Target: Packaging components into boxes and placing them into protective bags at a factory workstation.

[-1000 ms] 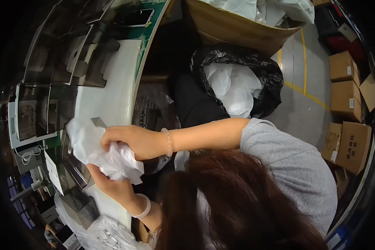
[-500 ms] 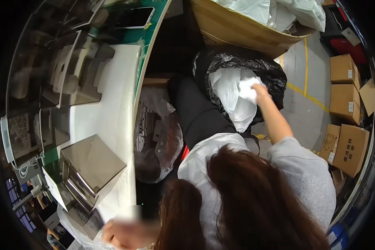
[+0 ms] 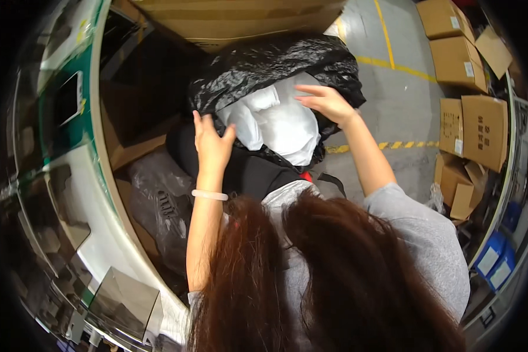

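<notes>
A black plastic bag (image 3: 258,70) lies in front of me by my legs, its mouth spread around crumpled white plastic bags or sheets (image 3: 287,126). My left hand (image 3: 211,138) is at the near left side of the bag's mouth, thumb and fingers apart, with a pale bracelet on the wrist. On the right, my right hand (image 3: 328,104) is over the bag's edge with its fingers stretched toward the white plastic. Neither hand grips anything that I can see. Whether the fingertips touch the plastic is hard to tell.
A large cardboard box (image 3: 246,20) stands just beyond the bag. To my left runs a workbench (image 3: 108,205) with smoky transparent covers (image 3: 126,302) and a phone (image 3: 72,97). Clear plastic (image 3: 161,199) sits below its edge. Cartons (image 3: 484,132) are stacked at the right.
My right hand has let go of a white crumpled piece over the bag. My left hand has come from the bench side to the bag. The view has shifted toward the right.
</notes>
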